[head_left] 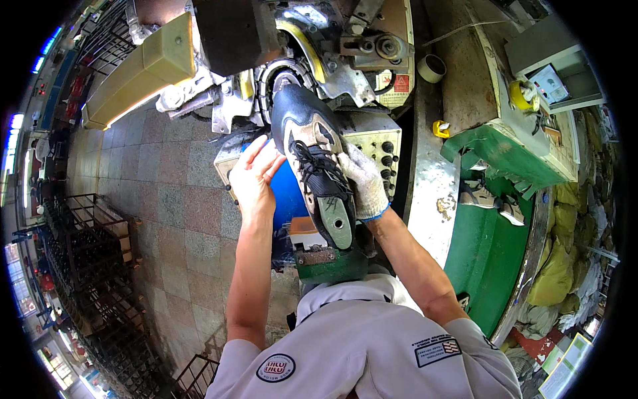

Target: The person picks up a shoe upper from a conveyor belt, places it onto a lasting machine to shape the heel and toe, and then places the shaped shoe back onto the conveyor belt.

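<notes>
A shoe upper (319, 174) in black and beige, with black laces, is stretched over a green last (334, 219) that has a round hole in its top. The dark toe points away from me, into the curved clamp of a machine (282, 70). My right hand (363, 178), in a whitish knitted glove, grips the right side of the shoe, its fingers partly hidden. On the left side my bare left hand (255, 174) is open, fingers stretched and spread, the tips close to the shoe; whether they touch it I cannot tell. Under the last's near end sits a green support (330, 267).
A control box (376, 149) with several black knobs stands behind my right hand. A yellowish machine arm (143, 73) juts out at upper left. To the right, a green conveyor trough (488, 246) carries several shoes (480, 195). Dark racks (93, 259) line the left side.
</notes>
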Demonstrator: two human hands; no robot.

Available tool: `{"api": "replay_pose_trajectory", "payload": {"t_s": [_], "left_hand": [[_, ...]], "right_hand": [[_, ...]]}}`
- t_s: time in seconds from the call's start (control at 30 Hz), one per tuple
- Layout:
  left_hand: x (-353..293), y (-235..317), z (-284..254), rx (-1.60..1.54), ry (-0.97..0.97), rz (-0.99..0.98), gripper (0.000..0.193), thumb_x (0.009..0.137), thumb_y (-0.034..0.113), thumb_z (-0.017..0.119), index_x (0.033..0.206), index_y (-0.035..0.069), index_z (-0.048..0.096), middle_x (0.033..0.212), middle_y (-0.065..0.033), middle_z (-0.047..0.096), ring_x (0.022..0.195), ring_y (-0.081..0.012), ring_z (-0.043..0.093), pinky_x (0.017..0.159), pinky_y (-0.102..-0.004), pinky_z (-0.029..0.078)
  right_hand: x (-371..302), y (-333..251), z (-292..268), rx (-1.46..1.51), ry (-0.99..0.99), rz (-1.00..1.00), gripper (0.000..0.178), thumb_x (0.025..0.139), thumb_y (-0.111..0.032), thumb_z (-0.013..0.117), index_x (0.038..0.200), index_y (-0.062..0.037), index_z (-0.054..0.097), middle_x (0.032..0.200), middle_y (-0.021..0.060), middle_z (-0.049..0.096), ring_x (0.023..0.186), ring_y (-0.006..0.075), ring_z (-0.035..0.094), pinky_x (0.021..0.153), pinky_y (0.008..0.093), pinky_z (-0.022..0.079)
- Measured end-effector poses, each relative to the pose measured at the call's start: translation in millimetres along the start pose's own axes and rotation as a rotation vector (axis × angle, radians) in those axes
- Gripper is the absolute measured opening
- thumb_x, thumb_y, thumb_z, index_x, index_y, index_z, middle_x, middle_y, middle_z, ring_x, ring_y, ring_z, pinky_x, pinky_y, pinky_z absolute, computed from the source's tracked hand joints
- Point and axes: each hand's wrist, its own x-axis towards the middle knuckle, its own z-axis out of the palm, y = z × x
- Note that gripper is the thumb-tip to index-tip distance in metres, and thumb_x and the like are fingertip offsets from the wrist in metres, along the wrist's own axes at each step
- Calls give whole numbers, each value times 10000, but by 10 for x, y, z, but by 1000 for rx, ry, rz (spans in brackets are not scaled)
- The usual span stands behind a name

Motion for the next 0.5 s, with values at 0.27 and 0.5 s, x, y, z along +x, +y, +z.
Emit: {"api": "replay_pose_trajectory", "payload": {"t_s": [0.27, 0.5], "left_hand": [[271, 207, 108, -56, 28, 171, 440, 856, -79, 613, 1289, -140, 561, 1210, -235, 665, 972, -255, 707, 834, -302, 591], [135, -197, -25, 16, 5, -175, 328, 1032, 254, 562, 1219, 5, 666, 956, -4, 693, 838, -79, 615, 742, -231, 482]], "right_hand": [[410, 105, 421, 326, 14, -23, 409, 1019, -146, 569, 1404, -10, 551, 1294, 69, 639, 1124, 138, 611, 981, 284, 489], [523, 507, 425, 295, 169, 21, 337, 1009, -171, 600, 1283, 21, 643, 1172, 70, 698, 999, 129, 641, 892, 269, 518]]}}
